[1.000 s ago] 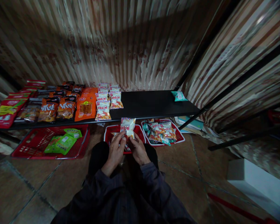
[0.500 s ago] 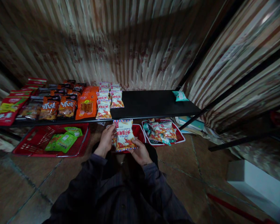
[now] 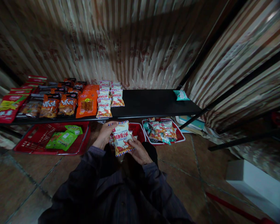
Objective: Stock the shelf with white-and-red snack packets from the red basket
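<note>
White snack packet (image 3: pixel 121 140) held just in front of black shelf (image 3: pixel 144 102). Left hand (image 3: pixel 104 135) grips upper left edge; right hand (image 3: pixel 140 151) pinches right side. Judged light, soft, slippery-filmed, contents crushable; best held by crimped seams.

The snack packet (image 3: pixel 122 139) is a plump white pouch with large red characters across its middle, orange-red food pictures towards six o'clock, and red, white and blue striped ends. Held with its printed face up, it sits around seven o'clock from the centre of view, its top tipped from twelve towards eleven.
</note>
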`<state>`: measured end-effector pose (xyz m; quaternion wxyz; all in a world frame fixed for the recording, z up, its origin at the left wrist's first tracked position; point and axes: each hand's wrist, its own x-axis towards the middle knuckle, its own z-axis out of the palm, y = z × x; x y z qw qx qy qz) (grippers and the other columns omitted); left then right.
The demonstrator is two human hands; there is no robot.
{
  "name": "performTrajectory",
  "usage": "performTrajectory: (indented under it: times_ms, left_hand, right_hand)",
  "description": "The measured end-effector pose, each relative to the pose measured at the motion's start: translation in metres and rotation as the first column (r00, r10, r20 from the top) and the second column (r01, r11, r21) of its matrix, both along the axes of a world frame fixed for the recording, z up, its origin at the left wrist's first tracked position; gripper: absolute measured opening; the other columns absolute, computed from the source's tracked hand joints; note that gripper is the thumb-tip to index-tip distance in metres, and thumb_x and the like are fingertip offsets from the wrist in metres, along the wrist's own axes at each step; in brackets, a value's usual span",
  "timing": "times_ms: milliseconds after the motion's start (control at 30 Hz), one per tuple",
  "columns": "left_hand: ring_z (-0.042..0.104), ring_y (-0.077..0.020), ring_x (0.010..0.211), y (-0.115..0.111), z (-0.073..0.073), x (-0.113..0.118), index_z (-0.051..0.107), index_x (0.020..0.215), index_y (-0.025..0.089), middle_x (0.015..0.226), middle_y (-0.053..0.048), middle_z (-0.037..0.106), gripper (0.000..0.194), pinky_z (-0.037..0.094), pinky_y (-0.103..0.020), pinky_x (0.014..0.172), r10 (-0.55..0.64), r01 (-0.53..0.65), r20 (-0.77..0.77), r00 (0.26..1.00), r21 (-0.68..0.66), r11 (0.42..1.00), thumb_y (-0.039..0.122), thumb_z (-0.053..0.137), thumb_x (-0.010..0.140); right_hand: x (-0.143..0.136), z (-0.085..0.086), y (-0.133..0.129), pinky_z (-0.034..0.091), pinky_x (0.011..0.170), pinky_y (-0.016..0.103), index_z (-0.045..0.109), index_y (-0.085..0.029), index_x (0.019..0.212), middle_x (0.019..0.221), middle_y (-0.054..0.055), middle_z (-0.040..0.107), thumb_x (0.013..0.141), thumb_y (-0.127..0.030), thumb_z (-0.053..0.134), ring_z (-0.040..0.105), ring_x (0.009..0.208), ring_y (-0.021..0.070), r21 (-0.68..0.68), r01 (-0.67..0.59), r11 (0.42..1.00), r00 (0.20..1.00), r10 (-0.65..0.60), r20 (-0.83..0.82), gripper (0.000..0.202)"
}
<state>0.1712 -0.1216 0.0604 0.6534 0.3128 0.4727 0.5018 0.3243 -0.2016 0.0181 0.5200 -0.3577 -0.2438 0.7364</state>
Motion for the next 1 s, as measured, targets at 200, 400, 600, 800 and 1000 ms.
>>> performTrajectory:
  times_ms: [200, 400, 600, 800, 1000]
  left_hand:
    - [0.059, -0.0148, 0.053, 0.008, -0.003, 0.009, 0.064, 0.075, 0.013, 0.052, 0.001, 0.061, 0.047, 0.046, -0.027, 0.057, 0.110, -0.110, -0.011, 0.994, 0.016, 0.994, 0.038, 0.083, 0.039]
    - [0.058, -0.0121, 0.058, 0.009, -0.001, 0.007, 0.065, 0.081, 0.014, 0.066, -0.001, 0.065, 0.043, 0.045, -0.025, 0.059, 0.001, 0.006, -0.079, 0.997, 0.085, 0.996, 0.045, 0.076, 0.054]
    - [0.061, -0.0138, 0.076, -0.012, -0.009, 0.000, 0.064, 0.097, 0.017, 0.095, -0.007, 0.067, 0.047, 0.046, -0.025, 0.068, -0.199, 0.202, -0.103, 0.975, 0.023, 0.979, 0.049, 0.071, 0.063]
    - [0.062, -0.0168, 0.085, -0.034, -0.027, 0.001, 0.063, 0.097, 0.016, 0.102, -0.009, 0.066, 0.044, 0.050, -0.028, 0.070, -0.357, 0.356, -0.051, 0.933, -0.042, 0.934, 0.035, 0.078, 0.060]
    - [0.061, -0.0098, 0.059, -0.037, -0.032, 0.007, 0.063, 0.094, 0.013, 0.086, -0.008, 0.068, 0.037, 0.050, -0.022, 0.057, -0.365, 0.365, -0.016, 0.931, -0.001, 0.931, 0.031, 0.076, 0.064]
  right_hand:
    - [-0.004, 0.009, 0.002, 0.051, 0.064, 0.027, 0.064, -0.021, 0.098, 0.088, 0.001, 0.071, 0.061, -0.026, 0.079, 0.065, 0.073, 0.0159, 0.039, -0.005, 0.999, 0.999, 0.003, 0.052, 0.040]
    - [-0.003, 0.008, 0.003, 0.052, 0.065, 0.029, 0.064, -0.022, 0.098, 0.090, 0.002, 0.071, 0.063, -0.029, 0.077, 0.066, 0.074, 0.0172, 0.047, 0.055, 0.997, 0.997, -0.058, 0.052, 0.038]
    - [0.000, -0.003, 0.010, 0.053, 0.062, 0.030, 0.064, -0.022, 0.093, 0.088, 0.003, 0.071, 0.064, -0.035, 0.076, 0.067, 0.077, 0.0194, 0.013, 0.219, 0.976, 0.974, -0.220, 0.056, 0.034]
    - [0.003, -0.006, 0.018, 0.053, 0.061, 0.029, 0.063, -0.022, 0.090, 0.084, 0.002, 0.072, 0.064, -0.038, 0.075, 0.067, 0.076, 0.0188, 0.044, 0.341, 0.939, 0.933, -0.344, 0.109, 0.033]
    - [0.001, -0.003, 0.020, 0.054, 0.066, 0.033, 0.062, -0.020, 0.087, 0.079, 0.002, 0.072, 0.060, -0.040, 0.077, 0.067, 0.076, 0.0208, 0.018, 0.377, 0.926, 0.916, -0.375, 0.145, 0.036]
